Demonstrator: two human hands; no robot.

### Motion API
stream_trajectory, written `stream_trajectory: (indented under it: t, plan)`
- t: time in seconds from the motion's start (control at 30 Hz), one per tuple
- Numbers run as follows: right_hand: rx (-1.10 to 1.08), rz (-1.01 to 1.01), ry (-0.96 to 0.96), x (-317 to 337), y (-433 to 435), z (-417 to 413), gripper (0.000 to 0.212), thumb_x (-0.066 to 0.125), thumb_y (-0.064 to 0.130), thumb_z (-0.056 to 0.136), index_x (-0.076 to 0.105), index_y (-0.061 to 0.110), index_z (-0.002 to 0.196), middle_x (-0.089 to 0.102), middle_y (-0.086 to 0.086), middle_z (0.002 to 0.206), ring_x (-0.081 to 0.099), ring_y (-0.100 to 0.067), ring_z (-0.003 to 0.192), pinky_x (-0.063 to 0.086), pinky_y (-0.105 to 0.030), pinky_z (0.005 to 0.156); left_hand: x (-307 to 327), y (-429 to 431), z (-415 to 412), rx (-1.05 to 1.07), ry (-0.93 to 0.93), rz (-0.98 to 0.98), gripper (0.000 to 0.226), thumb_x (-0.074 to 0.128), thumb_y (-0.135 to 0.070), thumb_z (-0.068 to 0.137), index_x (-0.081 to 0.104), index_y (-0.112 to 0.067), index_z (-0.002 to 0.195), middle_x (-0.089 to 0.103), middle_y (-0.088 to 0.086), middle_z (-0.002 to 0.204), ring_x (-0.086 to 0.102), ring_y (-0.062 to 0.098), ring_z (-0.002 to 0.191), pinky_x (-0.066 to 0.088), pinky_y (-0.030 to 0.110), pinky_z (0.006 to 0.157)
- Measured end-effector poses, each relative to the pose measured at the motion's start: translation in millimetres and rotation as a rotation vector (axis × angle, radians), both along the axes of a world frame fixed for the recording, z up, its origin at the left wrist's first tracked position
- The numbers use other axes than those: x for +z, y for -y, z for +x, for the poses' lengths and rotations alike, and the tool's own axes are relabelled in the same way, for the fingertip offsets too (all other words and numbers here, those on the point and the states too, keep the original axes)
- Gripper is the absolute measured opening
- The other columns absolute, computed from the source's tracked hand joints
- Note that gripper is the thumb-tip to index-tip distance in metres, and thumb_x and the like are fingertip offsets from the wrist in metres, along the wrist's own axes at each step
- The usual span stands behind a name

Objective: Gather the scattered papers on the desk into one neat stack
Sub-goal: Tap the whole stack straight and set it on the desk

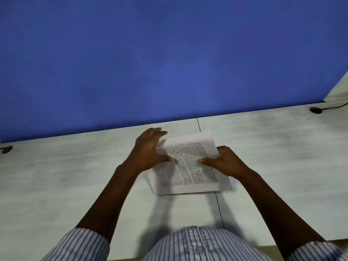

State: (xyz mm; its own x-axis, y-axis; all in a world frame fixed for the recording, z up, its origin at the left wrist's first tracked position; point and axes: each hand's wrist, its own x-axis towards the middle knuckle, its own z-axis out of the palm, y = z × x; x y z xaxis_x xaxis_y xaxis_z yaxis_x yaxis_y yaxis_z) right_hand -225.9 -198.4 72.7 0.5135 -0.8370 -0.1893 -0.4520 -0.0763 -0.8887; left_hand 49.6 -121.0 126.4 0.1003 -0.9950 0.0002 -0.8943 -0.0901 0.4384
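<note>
papers (190,166) mid-desk (75,176), near its back edge | left hand (148,153) fingers spread, thumb pressing the page | right hand (224,162) pinching the stack's right edge

the print on the white sheets of printed paper (190,164) is too blurred to read. the left hand (148,153) covers their left edge, its fingers (160,133) smeared. a dark round fitting (6,149) on the pale bench (75,176) is cut by the left border.
</note>
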Motion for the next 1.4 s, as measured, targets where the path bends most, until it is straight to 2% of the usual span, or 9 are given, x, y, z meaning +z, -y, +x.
stream_trajectory:
  t: [0.07,0.2,0.43,0.63,0.73,0.87,1.0,1.2,1.4]
  plan:
    - [0.102,-0.088,-0.06,26,6,12,0.036,0.082,0.047,0.073,0.076,0.02,0.096,0.075,0.005,0.09,0.071,-0.008,0.079,0.058,-0.029,0.068,8,8,-13,-0.098,0.008,0.083,0.098,0.087,-0.06,0.057,0.044,-0.036,0.142,0.047,-0.011,0.144,0.043,0.016,0.133,0.038,0.034,0.108]
    - [0.208,-0.153,-0.103,68,15,23,0.021,0.083,0.048,0.072,0.071,0.032,0.08,0.071,0.017,0.08,0.067,0.002,0.069,0.047,-0.014,0.057,23,12,-10,-0.01,-0.277,0.136,0.048,0.085,-0.052,0.067,0.065,-0.037,0.108,0.064,-0.015,0.105,0.062,0.01,0.095,0.053,0.028,0.078]
    - [0.0,-0.215,-0.097,73,37,12,0.032,0.084,0.052,0.068,0.074,0.026,0.084,0.072,0.013,0.084,0.069,-0.005,0.076,0.054,-0.026,0.066,11,-12,-11,0.187,-0.696,0.021,0.024,0.076,-0.035,0.084,0.074,-0.026,0.106,0.075,-0.015,0.1,0.072,0.01,0.092,0.058,0.031,0.082]
    - [-0.304,0.209,0.616,18,12,16,0.093,0.095,0.049,0.046,0.059,0.014,0.125,0.071,-0.004,0.118,0.069,-0.021,0.107,0.057,-0.032,0.085,5,-31,-10,0.296,-1.108,-0.036,0.034,0.07,-0.029,0.083,0.069,-0.018,0.115,0.075,0.0,0.111,0.072,0.024,0.102,0.057,0.041,0.09]
    - [-0.172,0.506,0.704,0,-8,31,0.084,0.093,0.043,0.056,0.063,0.008,0.126,0.069,-0.011,0.123,0.067,-0.029,0.112,0.055,-0.038,0.09,-4,-33,-15,0.323,-1.298,-0.02,0.038,0.066,-0.023,0.088,0.065,-0.009,0.124,0.072,0.01,0.118,0.07,0.03,0.106,0.055,0.044,0.092]
    - [-0.181,0.566,0.532,-5,-9,22,0.045,0.076,0.023,0.083,0.066,0.007,0.124,0.071,-0.012,0.118,0.069,-0.031,0.108,0.054,-0.042,0.096,-23,-30,-15,0.546,-1.275,0.058,0.029,0.069,-0.022,0.091,0.069,-0.012,0.117,0.074,0.011,0.111,0.072,0.032,0.1,0.055,0.047,0.094]
    - [-0.242,0.612,0.461,-7,-15,26,0.041,0.077,0.021,0.083,0.068,0.009,0.121,0.074,-0.012,0.111,0.071,-0.032,0.101,0.057,-0.042,0.089,-41,-37,-27,0.697,-1.34,0.072,0.029,0.073,-0.021,0.088,0.071,-0.012,0.115,0.075,0.01,0.107,0.072,0.03,0.097,0.056,0.044,0.091]
    - [-0.173,0.832,0.464,0,-12,26,0.04,0.077,0.017,0.083,0.068,0.006,0.121,0.07,-0.019,0.118,0.066,-0.039,0.109,0.052,-0.052,0.096,-26,-37,-19,0.496,-1.394,0.169,0.037,0.073,-0.019,0.087,0.067,-0.011,0.122,0.073,0.011,0.115,0.07,0.033,0.105,0.055,0.044,0.094]
    - [-0.191,0.543,0.5,2,-13,35,0.05,0.082,0.017,0.076,0.067,0.014,0.124,0.072,-0.007,0.118,0.068,-0.028,0.11,0.049,-0.046,0.102,-23,-43,-18,0.444,-1.308,0.14,0.033,0.074,-0.018,0.086,0.07,-0.016,0.118,0.073,0.007,0.116,0.072,0.026,0.103,0.057,0.038,0.088]
